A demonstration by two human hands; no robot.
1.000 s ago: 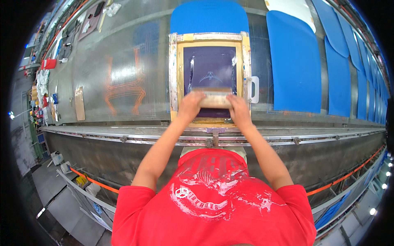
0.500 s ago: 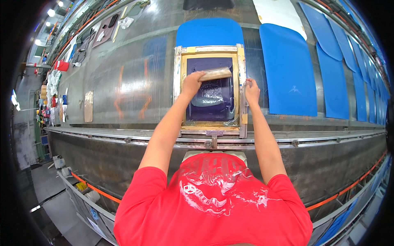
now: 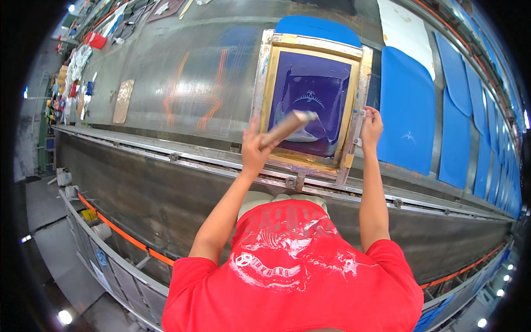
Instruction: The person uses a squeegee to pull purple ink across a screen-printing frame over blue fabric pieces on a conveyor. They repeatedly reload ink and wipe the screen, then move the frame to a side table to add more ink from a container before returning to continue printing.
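Note:
A screen-printing frame, wood-coloured with taped edges, lies over a blue sheet that shows past its far end. Its purple mesh carries a pale curved design and a patch of wet, glossy ink. My left hand grips a squeegee by one end, slanted over the near left part of the mesh and slightly blurred. Whether its blade touches the mesh, I cannot tell. With curled fingers, my right hand holds the right rail of the frame.
Several blue sheets lie in a row to the right, some with a small pale print. A metal rail runs along the table's near edge. At the far left are a brown strip and a red bucket.
My left hand has drawn the squeegee nearer across the mesh, uncovering the pale curved design. My right hand stays on the frame's right rail. The whole view has tilted and shifted.

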